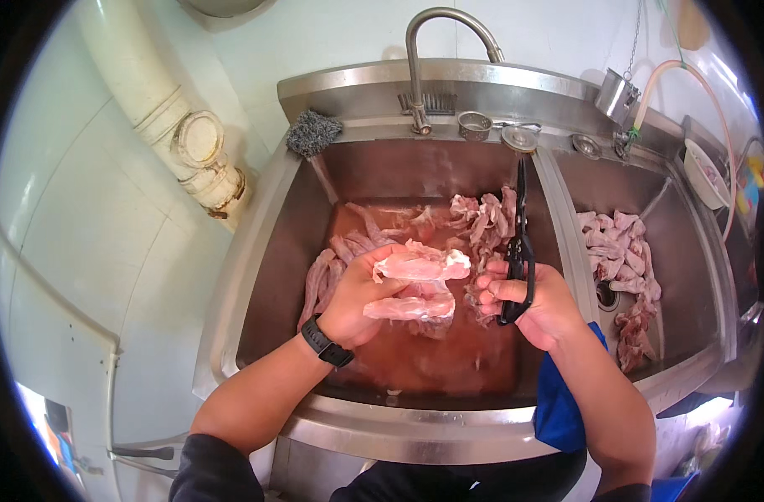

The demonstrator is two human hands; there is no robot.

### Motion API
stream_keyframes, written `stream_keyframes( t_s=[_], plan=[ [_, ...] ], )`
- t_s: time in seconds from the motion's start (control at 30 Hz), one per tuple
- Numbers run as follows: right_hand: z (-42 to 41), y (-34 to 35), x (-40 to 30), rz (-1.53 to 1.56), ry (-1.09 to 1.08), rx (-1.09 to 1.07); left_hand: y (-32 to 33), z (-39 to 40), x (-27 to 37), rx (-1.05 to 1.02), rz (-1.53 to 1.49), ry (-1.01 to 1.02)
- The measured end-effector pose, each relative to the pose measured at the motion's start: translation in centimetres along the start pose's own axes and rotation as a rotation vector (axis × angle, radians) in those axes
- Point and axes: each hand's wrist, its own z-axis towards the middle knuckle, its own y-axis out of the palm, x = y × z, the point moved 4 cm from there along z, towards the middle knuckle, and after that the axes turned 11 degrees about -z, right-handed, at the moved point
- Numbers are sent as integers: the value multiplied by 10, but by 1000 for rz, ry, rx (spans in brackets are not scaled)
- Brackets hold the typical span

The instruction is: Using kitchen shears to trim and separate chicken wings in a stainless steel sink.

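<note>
My left hand (355,307) grips a piece of raw, skinned meat (413,266) with two pale fleshy limbs pointing left, over the large sink basin. In my right hand (539,301) are black-handled kitchen scissors (519,251), blades pointing up and away from me. The blades look closed and stand apart from the held meat. Below, reddish water (432,370) fills the bottom of the basin. Long pieces of meat (322,279) lie in it at the left, and a heap of cut meat (485,216) rests at the far right, partly behind the scissors.
More raw pieces (617,245) lie in the smaller right basin beside its drain (606,295). A curved faucet (413,69) rises at the back. Along the ledge are a steel-wool scrubber (313,133), a brush (435,102) and a strainer cup (475,125). A blue cloth (559,401) hangs over the front rim.
</note>
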Motion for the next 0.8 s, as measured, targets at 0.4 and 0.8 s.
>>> stream_keyframes(
  t_s=[0.4, 0.8],
  plan=[
    [-3, 11, -6, -891, -309, 103, 11, 3, 10, 111, -421, -33],
    [-20, 36, -20, -1509, -930, 514, 20, -9, -8, -72, -744, -121]
  ],
)
